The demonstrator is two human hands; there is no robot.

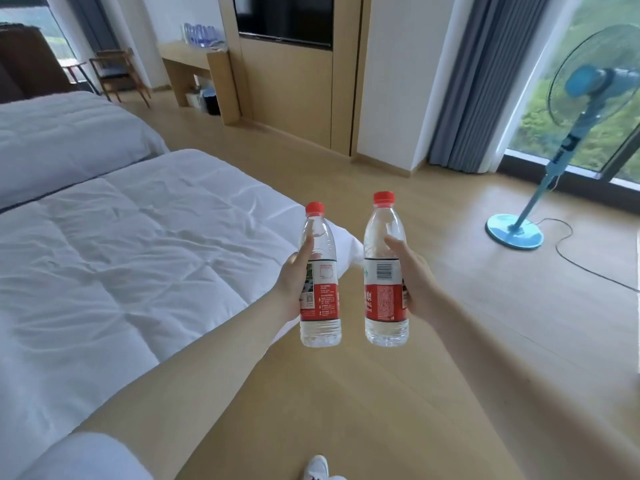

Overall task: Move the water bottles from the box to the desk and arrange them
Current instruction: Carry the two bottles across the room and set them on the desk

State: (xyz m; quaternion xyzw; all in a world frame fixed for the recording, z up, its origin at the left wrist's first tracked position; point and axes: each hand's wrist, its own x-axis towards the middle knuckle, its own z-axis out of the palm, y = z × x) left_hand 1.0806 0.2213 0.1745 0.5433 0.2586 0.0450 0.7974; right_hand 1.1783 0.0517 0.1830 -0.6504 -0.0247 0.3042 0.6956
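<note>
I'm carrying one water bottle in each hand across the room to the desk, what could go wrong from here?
1. The fan cord trails across the floor to your right; veering that way might trip you.
2. The desk far ahead already holds bottles, so setting the left bottle and right bottle down could topple some.

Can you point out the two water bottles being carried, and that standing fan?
Left water bottle point(320, 292), head view, on its red label.
Right water bottle point(385, 296), head view, on its red label.
Blue standing fan point(515, 232), head view, on its round base.
</note>
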